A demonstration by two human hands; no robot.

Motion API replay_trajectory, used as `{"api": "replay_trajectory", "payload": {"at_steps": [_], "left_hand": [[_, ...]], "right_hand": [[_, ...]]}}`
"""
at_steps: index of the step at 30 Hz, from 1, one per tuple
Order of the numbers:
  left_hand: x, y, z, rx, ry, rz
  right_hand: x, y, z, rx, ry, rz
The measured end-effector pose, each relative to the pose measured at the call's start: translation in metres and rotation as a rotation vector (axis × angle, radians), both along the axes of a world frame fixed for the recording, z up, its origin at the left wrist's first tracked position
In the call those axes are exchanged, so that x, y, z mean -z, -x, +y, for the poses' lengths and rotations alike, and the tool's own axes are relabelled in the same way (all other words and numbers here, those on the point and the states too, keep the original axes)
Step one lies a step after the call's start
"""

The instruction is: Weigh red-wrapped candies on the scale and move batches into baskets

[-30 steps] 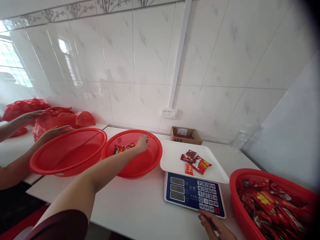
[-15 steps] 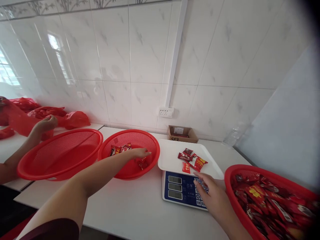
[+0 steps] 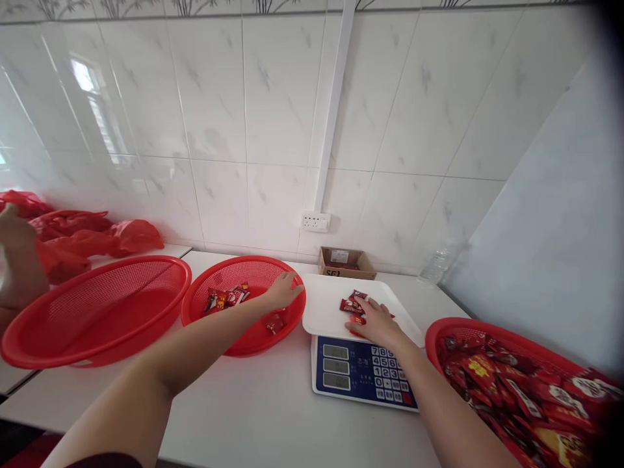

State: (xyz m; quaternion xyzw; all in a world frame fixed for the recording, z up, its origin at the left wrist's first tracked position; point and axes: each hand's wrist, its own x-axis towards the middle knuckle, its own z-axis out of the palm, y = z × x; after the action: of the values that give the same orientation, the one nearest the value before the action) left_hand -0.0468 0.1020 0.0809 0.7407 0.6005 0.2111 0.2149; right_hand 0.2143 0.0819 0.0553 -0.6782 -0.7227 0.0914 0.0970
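My left hand hovers over the right rim of the middle red basket, fingers loosely stretched out and holding nothing that shows. Red snack packets lie at the left of this basket, and a few more below my hand. On the white tray of the digital scale, my right hand curls its fingers round several small red snack packets. That hand covers part of the pile, so the larger packet is mostly hidden.
At the right stands a red basket full of packets. Another red basket is at the left, near red plastic bags and another person's hand. A cardboard box and a clear plastic bottle stand by the wall.
My right hand has moved from the scale's keypad up onto the packets on the tray. My left hand has risen from the packets in the middle basket. The other person's hand moved left.
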Motion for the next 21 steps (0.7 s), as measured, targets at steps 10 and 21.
{"api": "replay_trajectory", "payload": {"at_steps": [10, 21], "left_hand": [[0.004, -0.101, 0.005, 0.432, -0.128, 0.129], [0.017, -0.149, 0.034, 0.513, -0.077, 0.248]], "right_hand": [[-0.001, -0.016, 0.007, -0.049, -0.112, 0.062], [-0.014, -0.034, -0.008, 0.193, -0.144, 0.226]]}}
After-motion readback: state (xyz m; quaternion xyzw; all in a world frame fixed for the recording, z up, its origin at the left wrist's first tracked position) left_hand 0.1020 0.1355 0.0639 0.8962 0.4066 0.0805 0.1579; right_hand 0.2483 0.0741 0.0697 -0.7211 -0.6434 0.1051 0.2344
